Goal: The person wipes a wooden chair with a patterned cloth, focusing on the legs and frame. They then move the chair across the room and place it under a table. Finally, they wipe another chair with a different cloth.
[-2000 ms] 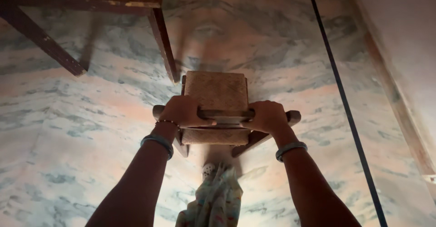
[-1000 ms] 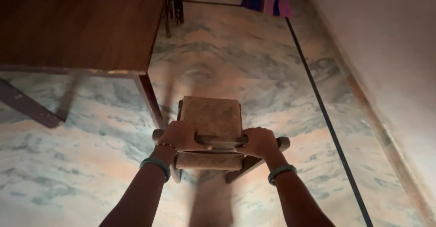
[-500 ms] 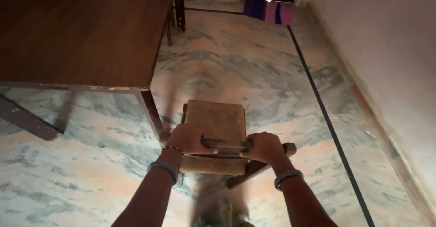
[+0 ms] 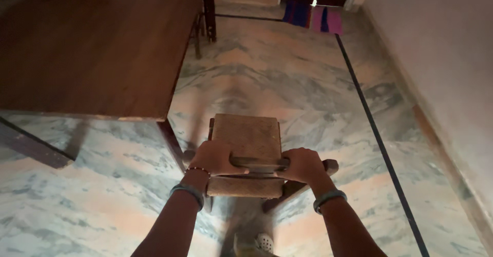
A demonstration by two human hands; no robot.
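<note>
Chair point(image 4: 246, 139) gripped by both hands; table point(image 4: 92, 46) leg point(image 4: 172, 144) touching left.

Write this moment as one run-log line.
left hand: grips chair top rail | right hand: grips same rail | table: left of chair

Chair point(image 4: 246, 139) farther forward, alongside table point(image 4: 92, 46).

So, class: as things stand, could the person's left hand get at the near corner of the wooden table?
Probably yes. The left hand grips the chair's top rail, and the table corner sits just beyond it with nothing between them; the hand would have to let go of the chair first.
</note>
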